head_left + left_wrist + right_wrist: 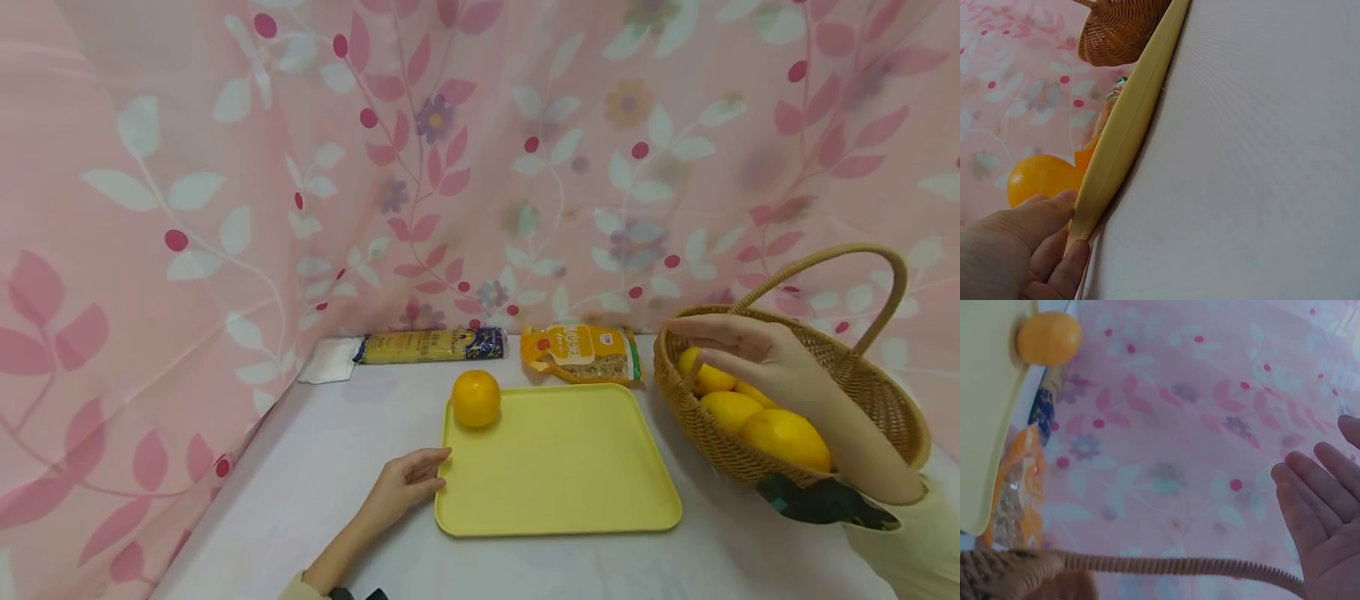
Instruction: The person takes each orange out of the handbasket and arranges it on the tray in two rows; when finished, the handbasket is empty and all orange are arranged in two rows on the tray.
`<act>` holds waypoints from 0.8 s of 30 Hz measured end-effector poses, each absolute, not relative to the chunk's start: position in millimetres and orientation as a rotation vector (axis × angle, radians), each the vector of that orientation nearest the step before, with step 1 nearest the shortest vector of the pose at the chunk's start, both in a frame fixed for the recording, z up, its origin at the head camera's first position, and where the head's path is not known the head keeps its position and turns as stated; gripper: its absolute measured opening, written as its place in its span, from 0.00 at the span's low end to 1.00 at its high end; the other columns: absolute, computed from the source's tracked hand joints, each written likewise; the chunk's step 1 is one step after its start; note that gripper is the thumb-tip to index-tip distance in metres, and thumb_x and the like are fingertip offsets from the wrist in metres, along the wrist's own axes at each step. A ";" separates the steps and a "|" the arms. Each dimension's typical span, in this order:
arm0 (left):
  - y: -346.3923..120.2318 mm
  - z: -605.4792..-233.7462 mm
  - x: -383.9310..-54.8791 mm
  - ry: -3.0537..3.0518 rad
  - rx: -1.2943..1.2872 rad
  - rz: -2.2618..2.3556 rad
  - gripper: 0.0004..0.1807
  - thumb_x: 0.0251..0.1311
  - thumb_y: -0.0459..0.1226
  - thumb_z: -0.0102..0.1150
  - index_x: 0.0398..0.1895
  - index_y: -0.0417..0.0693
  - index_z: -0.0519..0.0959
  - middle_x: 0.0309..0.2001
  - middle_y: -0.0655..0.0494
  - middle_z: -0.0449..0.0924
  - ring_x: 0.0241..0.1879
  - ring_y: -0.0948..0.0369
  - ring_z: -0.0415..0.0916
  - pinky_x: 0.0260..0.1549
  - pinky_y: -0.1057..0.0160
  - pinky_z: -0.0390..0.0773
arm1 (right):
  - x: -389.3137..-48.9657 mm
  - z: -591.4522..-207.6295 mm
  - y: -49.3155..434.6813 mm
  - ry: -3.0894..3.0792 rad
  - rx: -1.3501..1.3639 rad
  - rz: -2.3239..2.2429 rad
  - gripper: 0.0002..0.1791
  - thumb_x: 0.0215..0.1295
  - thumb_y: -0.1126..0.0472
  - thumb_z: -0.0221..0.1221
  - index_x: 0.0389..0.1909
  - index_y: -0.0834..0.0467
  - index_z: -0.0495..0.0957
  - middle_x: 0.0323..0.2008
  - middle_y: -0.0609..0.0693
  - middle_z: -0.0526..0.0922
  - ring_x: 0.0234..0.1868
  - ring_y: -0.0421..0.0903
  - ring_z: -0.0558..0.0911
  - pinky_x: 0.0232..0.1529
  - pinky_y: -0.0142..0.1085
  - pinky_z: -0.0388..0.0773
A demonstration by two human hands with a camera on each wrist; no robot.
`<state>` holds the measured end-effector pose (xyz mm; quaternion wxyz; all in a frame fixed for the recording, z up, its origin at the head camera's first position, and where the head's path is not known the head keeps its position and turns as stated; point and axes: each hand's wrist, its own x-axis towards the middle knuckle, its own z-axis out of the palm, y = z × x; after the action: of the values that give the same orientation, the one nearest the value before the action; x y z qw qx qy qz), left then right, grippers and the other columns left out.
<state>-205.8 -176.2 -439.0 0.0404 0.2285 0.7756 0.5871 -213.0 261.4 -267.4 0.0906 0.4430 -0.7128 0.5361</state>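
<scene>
My left hand [405, 483] is at the left edge of a yellow rectangular tray [555, 467]. In the left wrist view its fingertips [1066, 201] pinch the tray's rim [1113, 150]. A round orange [476, 398] sits on the tray's far left corner. My right hand [772, 358] is above a wicker basket [690, 425], its fingers [1322, 484] extended and holding nothing. Several yellow-orange fruits [786, 437] lie in the basket, partly hidden under the hand and forearm.
Behind the tray, a pack of noodles [431, 345] and an orange bag of grains [581, 353] lie along the curtain. A white packet [328, 360] is at the far left. The basket's tall handle [892, 275] arches up on the right.
</scene>
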 end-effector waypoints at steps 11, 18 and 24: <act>-179.6 -447.2 -210.8 2.352 0.771 1.833 0.21 0.51 0.24 0.58 0.50 0.25 0.70 0.49 0.32 0.71 0.50 0.43 0.68 0.47 0.55 0.71 | -217.1 -260.3 301.8 -2.046 0.932 1.620 0.15 0.59 0.82 0.46 0.47 0.77 0.70 0.43 0.55 0.79 0.46 0.43 0.76 0.48 0.24 0.70; -185.1 -464.2 -219.8 2.317 0.724 1.849 0.22 0.53 0.28 0.59 0.52 0.30 0.70 0.52 0.37 0.70 0.52 0.48 0.68 0.48 0.62 0.71 | -226.9 -264.7 313.7 -1.914 1.036 1.768 0.10 0.59 0.83 0.45 0.39 0.80 0.72 0.39 0.60 0.80 0.45 0.48 0.76 0.48 0.28 0.71; -184.8 -465.1 -220.2 2.307 0.681 1.860 0.22 0.53 0.31 0.60 0.52 0.32 0.71 0.52 0.40 0.71 0.52 0.51 0.68 0.48 0.64 0.71 | -231.6 -266.1 326.2 -2.259 0.831 1.396 0.08 0.59 0.80 0.49 0.37 0.72 0.75 0.34 0.53 0.82 0.38 0.41 0.78 0.40 0.22 0.73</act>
<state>-220.2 -184.8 -465.1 0.0503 0.2235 0.7578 0.6110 -231.6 326.2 -266.1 0.1785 0.2939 -0.7989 0.4935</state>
